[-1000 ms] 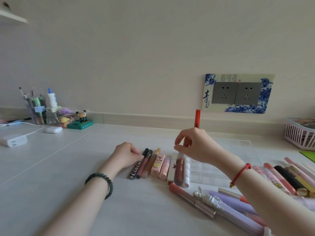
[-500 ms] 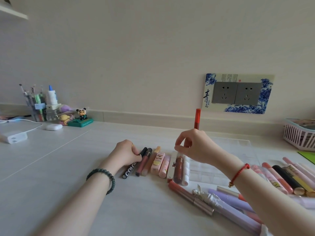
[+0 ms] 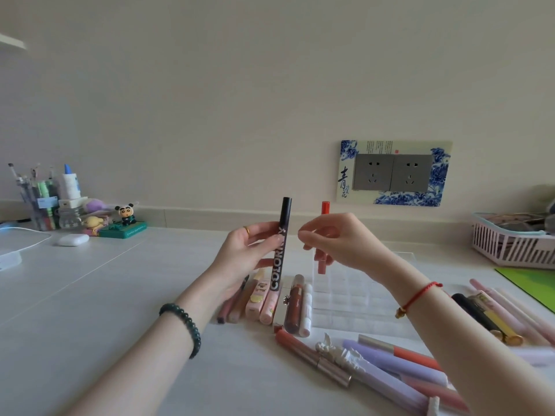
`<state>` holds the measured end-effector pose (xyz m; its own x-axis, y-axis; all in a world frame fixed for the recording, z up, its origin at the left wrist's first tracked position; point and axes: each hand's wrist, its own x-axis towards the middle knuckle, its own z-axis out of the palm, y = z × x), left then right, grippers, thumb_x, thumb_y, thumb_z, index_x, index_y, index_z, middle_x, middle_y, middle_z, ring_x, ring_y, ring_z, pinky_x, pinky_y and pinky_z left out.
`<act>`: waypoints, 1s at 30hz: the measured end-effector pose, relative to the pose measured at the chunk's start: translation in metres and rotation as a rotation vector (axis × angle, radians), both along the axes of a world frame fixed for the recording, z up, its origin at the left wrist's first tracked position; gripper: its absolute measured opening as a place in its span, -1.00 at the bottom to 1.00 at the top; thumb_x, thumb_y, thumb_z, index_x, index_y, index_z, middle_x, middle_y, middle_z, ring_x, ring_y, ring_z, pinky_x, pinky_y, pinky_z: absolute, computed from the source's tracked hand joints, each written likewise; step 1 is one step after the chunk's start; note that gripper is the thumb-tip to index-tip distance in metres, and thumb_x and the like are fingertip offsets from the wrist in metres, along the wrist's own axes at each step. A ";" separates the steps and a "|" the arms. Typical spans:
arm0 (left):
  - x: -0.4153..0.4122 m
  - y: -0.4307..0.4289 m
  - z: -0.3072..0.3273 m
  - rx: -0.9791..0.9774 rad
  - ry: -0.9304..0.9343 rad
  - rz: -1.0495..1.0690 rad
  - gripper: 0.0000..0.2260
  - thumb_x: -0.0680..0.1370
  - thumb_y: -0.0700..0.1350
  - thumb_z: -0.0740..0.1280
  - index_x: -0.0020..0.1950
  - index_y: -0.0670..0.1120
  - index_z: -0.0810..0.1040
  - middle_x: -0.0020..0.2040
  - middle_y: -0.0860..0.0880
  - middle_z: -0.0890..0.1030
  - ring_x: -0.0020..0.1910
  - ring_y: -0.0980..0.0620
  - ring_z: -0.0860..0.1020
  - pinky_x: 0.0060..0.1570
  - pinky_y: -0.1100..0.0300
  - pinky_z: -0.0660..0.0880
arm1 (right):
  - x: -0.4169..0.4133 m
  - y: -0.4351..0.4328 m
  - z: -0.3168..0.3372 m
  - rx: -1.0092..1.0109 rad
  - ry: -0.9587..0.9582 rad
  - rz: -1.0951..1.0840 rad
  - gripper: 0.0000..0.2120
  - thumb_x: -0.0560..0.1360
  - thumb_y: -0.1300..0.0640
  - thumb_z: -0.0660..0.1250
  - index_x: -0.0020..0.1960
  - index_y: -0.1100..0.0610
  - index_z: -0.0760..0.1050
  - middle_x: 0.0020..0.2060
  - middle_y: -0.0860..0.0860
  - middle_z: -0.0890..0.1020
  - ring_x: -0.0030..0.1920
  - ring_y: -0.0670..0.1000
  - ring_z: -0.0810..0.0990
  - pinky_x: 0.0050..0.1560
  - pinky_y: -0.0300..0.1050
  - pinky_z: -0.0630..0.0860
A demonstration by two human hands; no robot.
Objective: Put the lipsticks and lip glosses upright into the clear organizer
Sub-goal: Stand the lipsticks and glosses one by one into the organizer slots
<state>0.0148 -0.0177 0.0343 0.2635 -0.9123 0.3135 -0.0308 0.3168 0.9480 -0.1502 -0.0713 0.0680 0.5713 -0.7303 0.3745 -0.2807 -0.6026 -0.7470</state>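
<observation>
Lipsticks and lip glosses lie flat in a row (image 3: 279, 301) on the pale desk (image 3: 99, 298), just at 6 o'clock of the left hand (image 3: 249, 250). That hand is closed around a black tube with white lettering (image 3: 280, 250), holding it upright above the row, cap end toward 12 o'clock. A gold ring shows on one finger, and a dark bead bracelet (image 3: 186, 328) circles the wrist.

At 3 o'clock of the black tube, the right hand (image 3: 333, 238) hovers with thumb and forefinger pinched together; whether they grip anything cannot be told. A red string bracelet (image 3: 420, 295) sits on that wrist. Behind this hand a red tube (image 3: 322, 235) stands upright at the far left corner of the clear organizer (image 3: 354, 295), its grid of cells otherwise bare where visible.

More tubes, purple, pink and coral (image 3: 375, 364), lie scattered at 5 o'clock of the organizer, and another group (image 3: 498, 313) lies at its 3 o'clock. A pink basket (image 3: 510, 244) sits far toward 2 o'clock; a pen holder (image 3: 39, 202) and a small figurine (image 3: 124, 216) stand toward 10 o'clock.
</observation>
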 end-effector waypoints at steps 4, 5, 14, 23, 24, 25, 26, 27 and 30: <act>-0.025 -0.013 0.008 -0.045 -0.071 -0.054 -0.84 0.47 -0.24 0.35 0.00 -0.04 0.57 -0.10 0.01 0.65 -0.19 0.19 0.64 -0.23 0.29 0.57 | -0.015 -0.006 0.006 0.060 -0.101 -0.003 -0.90 0.44 0.12 0.34 -0.08 0.12 0.59 -0.29 0.03 0.65 -0.36 -0.08 0.60 -0.37 -0.28 0.56; -0.031 -0.016 0.009 -0.056 -0.079 -0.056 -0.84 0.47 -0.24 0.35 -0.01 -0.04 0.57 -0.11 0.02 0.65 -0.21 0.20 0.64 -0.24 0.29 0.58 | -0.019 -0.008 0.007 0.064 -0.116 -0.011 -0.89 0.44 0.12 0.35 -0.08 0.13 0.59 -0.28 0.03 0.65 -0.36 -0.08 0.61 -0.36 -0.28 0.56; -0.064 -0.043 0.009 -0.177 -0.089 0.015 -0.85 0.43 -0.20 0.40 -0.06 0.02 0.59 -0.18 0.06 0.67 -0.16 0.08 0.65 -0.08 0.12 0.61 | -0.034 -0.023 0.009 0.072 -0.269 -0.095 -0.96 0.40 0.21 0.39 -0.15 0.15 0.55 -0.30 0.02 0.65 -0.39 -0.11 0.62 -0.28 -0.17 0.63; -0.041 -0.051 0.000 -0.180 -0.144 0.129 -0.85 0.45 -0.21 0.38 -0.10 0.05 0.58 -0.15 0.11 0.64 -0.20 0.26 0.59 -0.09 0.30 0.56 | -0.036 -0.038 0.008 -0.152 -0.331 -0.255 -0.96 0.42 0.21 0.36 -0.13 0.10 0.56 -0.29 -0.02 0.64 -0.28 -0.02 0.65 -0.18 -0.18 0.63; -0.036 -0.051 -0.002 -0.167 -0.138 0.149 -0.86 0.45 -0.20 0.38 -0.10 0.05 0.58 -0.14 0.10 0.63 -0.19 0.24 0.59 -0.09 0.30 0.55 | -0.036 -0.041 0.006 -0.160 -0.319 -0.271 -0.95 0.42 0.21 0.36 -0.13 0.11 0.56 -0.29 -0.01 0.64 -0.27 -0.02 0.65 -0.15 -0.17 0.63; -0.030 -0.051 -0.005 -0.149 -0.135 0.166 -0.86 0.46 -0.20 0.38 -0.10 0.05 0.58 -0.14 0.10 0.63 -0.18 0.22 0.58 -0.09 0.29 0.55 | -0.035 -0.044 0.003 -0.167 -0.304 -0.285 -0.95 0.42 0.21 0.36 -0.12 0.11 0.57 -0.28 0.00 0.65 -0.27 -0.02 0.65 -0.13 -0.15 0.62; -0.025 -0.050 -0.008 -0.130 -0.134 0.181 -0.86 0.46 -0.20 0.37 -0.10 0.05 0.58 -0.14 0.09 0.63 -0.17 0.21 0.58 -0.08 0.28 0.54 | -0.034 -0.046 0.000 -0.175 -0.286 -0.299 -0.94 0.42 0.20 0.36 -0.12 0.12 0.57 -0.27 0.01 0.66 -0.27 -0.02 0.65 -0.10 -0.13 0.62; -0.021 -0.050 -0.012 -0.113 -0.136 0.192 -0.86 0.46 -0.19 0.37 -0.11 0.06 0.57 -0.14 0.09 0.62 -0.17 0.21 0.58 -0.07 0.27 0.53 | -0.033 -0.048 -0.003 -0.181 -0.268 -0.312 -0.93 0.42 0.20 0.36 -0.11 0.13 0.58 -0.26 0.02 0.66 -0.26 -0.02 0.65 -0.09 -0.12 0.61; -0.008 -0.050 -0.021 -0.067 -0.162 0.223 -0.86 0.46 -0.18 0.37 -0.13 0.08 0.57 -0.15 0.10 0.62 -0.16 0.20 0.57 -0.03 0.24 0.50 | -0.030 -0.052 -0.013 -0.182 -0.213 -0.339 -0.90 0.42 0.19 0.35 -0.08 0.16 0.58 -0.24 0.02 0.65 -0.25 -0.04 0.64 -0.08 -0.17 0.59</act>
<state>0.0068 -0.0677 0.0134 0.3969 -0.8134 0.4253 -0.2559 0.3469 0.9023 -0.1805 -0.1235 0.0553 0.2063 -0.7744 0.5981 -0.3364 -0.6301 -0.6999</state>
